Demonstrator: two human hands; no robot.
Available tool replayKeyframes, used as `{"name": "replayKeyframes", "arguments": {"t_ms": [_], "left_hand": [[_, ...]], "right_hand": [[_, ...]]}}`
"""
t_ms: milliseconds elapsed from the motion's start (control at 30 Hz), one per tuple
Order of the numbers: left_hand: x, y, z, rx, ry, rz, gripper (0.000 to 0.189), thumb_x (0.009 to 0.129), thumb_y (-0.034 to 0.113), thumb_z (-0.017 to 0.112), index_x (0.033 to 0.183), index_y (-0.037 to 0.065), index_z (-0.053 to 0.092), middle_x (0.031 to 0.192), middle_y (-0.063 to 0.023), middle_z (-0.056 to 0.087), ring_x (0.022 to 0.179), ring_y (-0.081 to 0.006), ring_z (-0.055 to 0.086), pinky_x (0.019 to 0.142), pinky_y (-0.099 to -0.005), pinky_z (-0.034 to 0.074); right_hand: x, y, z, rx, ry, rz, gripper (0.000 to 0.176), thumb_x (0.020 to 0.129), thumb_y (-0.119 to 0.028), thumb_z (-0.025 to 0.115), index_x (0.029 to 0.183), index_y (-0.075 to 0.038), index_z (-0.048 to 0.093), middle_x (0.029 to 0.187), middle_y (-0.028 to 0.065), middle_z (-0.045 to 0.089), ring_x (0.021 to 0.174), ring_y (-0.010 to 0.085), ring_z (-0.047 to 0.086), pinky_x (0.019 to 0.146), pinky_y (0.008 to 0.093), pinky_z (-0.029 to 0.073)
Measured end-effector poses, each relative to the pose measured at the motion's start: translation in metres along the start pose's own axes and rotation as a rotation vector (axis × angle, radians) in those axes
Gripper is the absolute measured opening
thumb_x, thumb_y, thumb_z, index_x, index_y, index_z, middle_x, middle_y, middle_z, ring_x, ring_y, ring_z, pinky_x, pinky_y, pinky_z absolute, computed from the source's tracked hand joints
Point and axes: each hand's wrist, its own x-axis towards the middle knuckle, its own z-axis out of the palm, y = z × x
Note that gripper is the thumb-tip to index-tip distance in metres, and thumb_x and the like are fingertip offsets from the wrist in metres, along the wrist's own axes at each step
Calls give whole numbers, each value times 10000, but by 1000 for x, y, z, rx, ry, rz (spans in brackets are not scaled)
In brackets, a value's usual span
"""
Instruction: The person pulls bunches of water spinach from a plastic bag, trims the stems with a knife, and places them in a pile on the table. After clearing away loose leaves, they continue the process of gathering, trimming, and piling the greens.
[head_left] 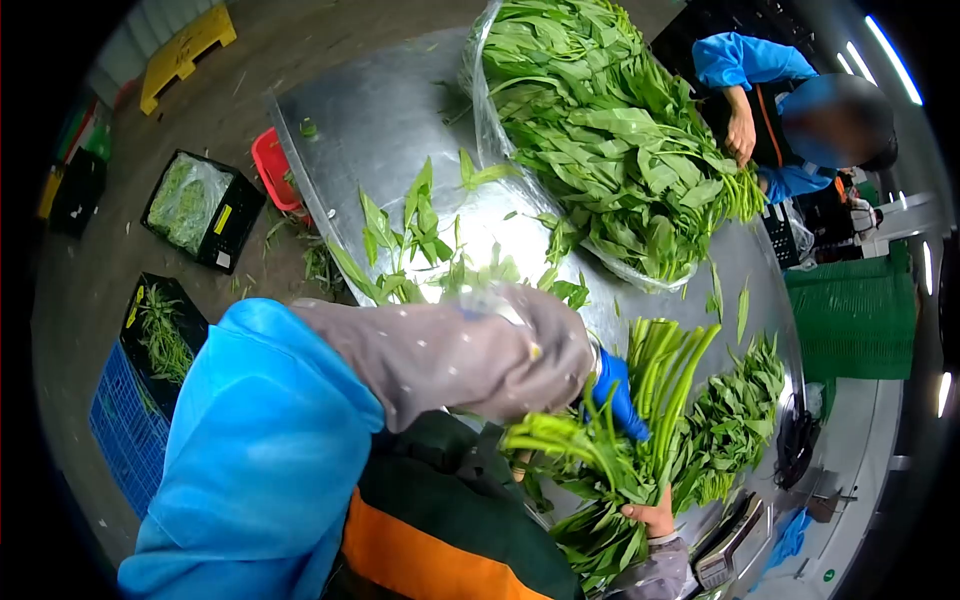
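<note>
A blue glove covers my left hand [622,398], and its fingers lie closed over the cut stems of a bunch of leafy greens [655,380]. My right hand [655,515] is bare and wraps round the leafy part of the same bunch, lower in the view. The stems fan out in two directions, some upward and some to the left. A grey dotted sleeve on my left arm hides part of the table and loose leaves. Close by, another pile of greens [735,415] lies on the metal table [350,110].
A large heap of greens [610,130] sits in clear plastic at the top, where a co-worker's hand [740,135] touches the stems. Loose leaves [410,235] are scattered on the table. Black crates [225,225], a red container [275,170] and a blue crate [130,430] stand on the floor.
</note>
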Motion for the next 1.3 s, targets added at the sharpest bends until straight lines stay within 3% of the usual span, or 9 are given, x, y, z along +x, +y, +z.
{"name": "replayKeyframes", "arguments": {"t_ms": [100, 200, 267, 567, 733, 933, 1033, 1167, 1300], "left_hand": [[9, -9, 8, 188, 66, 258, 425, 673, 420, 721, 947, 102, 660, 734, -54, 625, 596, -151, 557, 491, -286, 461], [-21, 5, -17, 158, 33, -196, 321, 679, 257, 750, 898, 41, 658, 599, -62, 582, 435, -118, 481, 398, -248, 376], [-28, -10, -28, -111, 63, -99, 281, 742, 258, 702, 639, 25, 584, 475, -56, 491, 387, -136, 435, 386, -273, 340], [-83, -28, -80, -417, -138, 224, 204, 813, 200, 632, 914, 23, 622, 627, -14, 567, 451, -67, 459, 415, -199, 356], [-113, -44, -120, -744, 235, 423, 216, 802, 238, 648, 880, 40, 613, 755, -26, 621, 518, -74, 526, 455, -183, 415], [-89, -12, -63, 495, 648, -112, 380, 694, 358, 691, 862, 21, 640, 770, -133, 640, 737, -204, 612, 667, -356, 484], [-71, 1, 2, 63, 191, 305, 267, 717, 245, 663, 874, 30, 650, 791, -120, 655, 666, -173, 616, 631, -296, 494], [-42, 13, 11, -144, 189, 273, 196, 715, 208, 688, 751, 18, 664, 604, -38, 642, 521, -125, 596, 526, -260, 480], [-71, 18, -30, -197, 11, 177, 144, 740, 129, 671, 850, 36, 681, 655, -66, 650, 438, -88, 554, 398, -208, 416]], "right_hand": [[3, 0, 1, -35, -102, -53, 686, 531, 11, 768, 1145, 34, 463, 1024, 98, 578, 913, 191, 564, 828, 311, 448], [0, 4, -2, 31, -102, -17, 687, 533, 9, 770, 1147, 33, 463, 1026, 99, 580, 923, 192, 565, 835, 312, 448], [1, 3, -4, 12, -148, -10, 686, 541, 14, 765, 1155, 32, 460, 1036, 99, 576, 936, 193, 561, 849, 309, 440], [5, 12, -19, -37, -442, -13, 759, 537, -32, 787, 1201, 36, 426, 1109, 86, 541, 1006, 184, 518, 894, 315, 402], [-19, 35, -50, 140, -359, 127, 930, 540, -17, 801, 1310, 26, 279, 1237, 138, 454, 1120, 241, 460, 955, 361, 365], [-14, 36, -57, 15, -342, 57, 946, 541, -44, 819, 1307, 30, 269, 1233, 138, 449, 1112, 238, 461, 946, 358, 375], [-9, 29, -51, -6, -333, 72, 916, 528, -73, 833, 1275, 42, 317, 1194, 129, 476, 1083, 224, 475, 927, 343, 387], [-7, 11, -36, -67, -378, 8, 851, 533, -99, 830, 1239, 40, 375, 1150, 110, 516, 1047, 189, 490, 914, 326, 387], [-11, 4, -30, 7, -332, 25, 870, 533, -109, 837, 1248, 37, 363, 1172, 108, 500, 1038, 194, 492, 916, 317, 381]]}}
